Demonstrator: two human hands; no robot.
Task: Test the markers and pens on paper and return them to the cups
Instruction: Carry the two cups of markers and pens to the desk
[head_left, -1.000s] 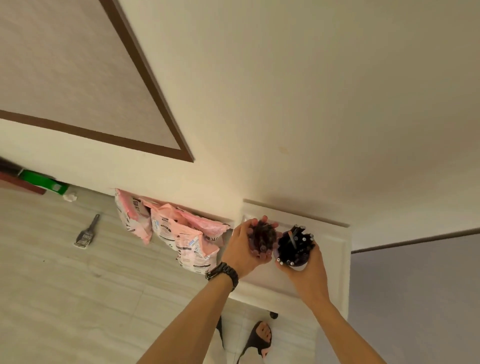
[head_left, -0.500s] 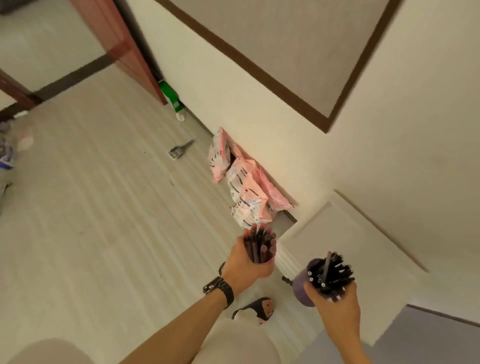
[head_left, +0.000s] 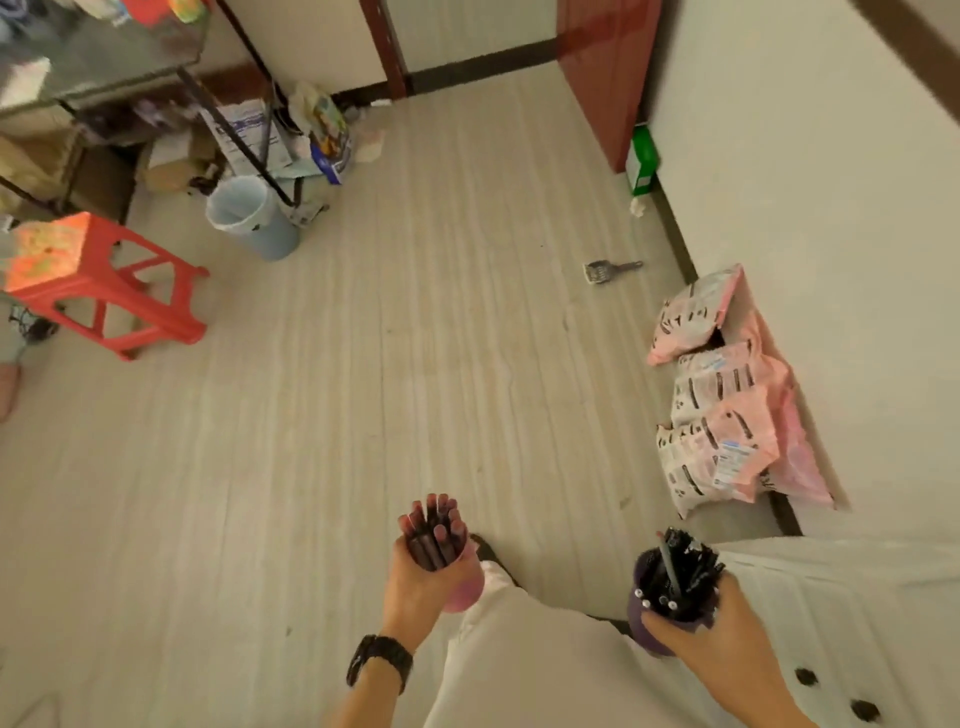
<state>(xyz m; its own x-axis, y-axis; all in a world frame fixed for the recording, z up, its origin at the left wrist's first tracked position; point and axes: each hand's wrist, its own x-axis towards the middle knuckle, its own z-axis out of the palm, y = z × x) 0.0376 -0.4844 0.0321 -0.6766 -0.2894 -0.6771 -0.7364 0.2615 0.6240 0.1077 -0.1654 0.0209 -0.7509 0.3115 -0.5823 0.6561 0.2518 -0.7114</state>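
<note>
Two cups, one in each hand, held over the floor.

Pink cup (head_left: 466, 590) full of dark markers (head_left: 434, 530): my left hand (head_left: 415, 577) is wrapped around it, fingers curled on the wall. Purple cup (head_left: 640, 621) full of black pens (head_left: 683, 569): my right hand (head_left: 714, 642) grips it from below. The cups are well apart. Watch (head_left: 379, 662) on my left wrist. Pink bags (head_left: 722, 415) lie along the wall to the right, and a red stool (head_left: 98, 280) stands far left.
</note>
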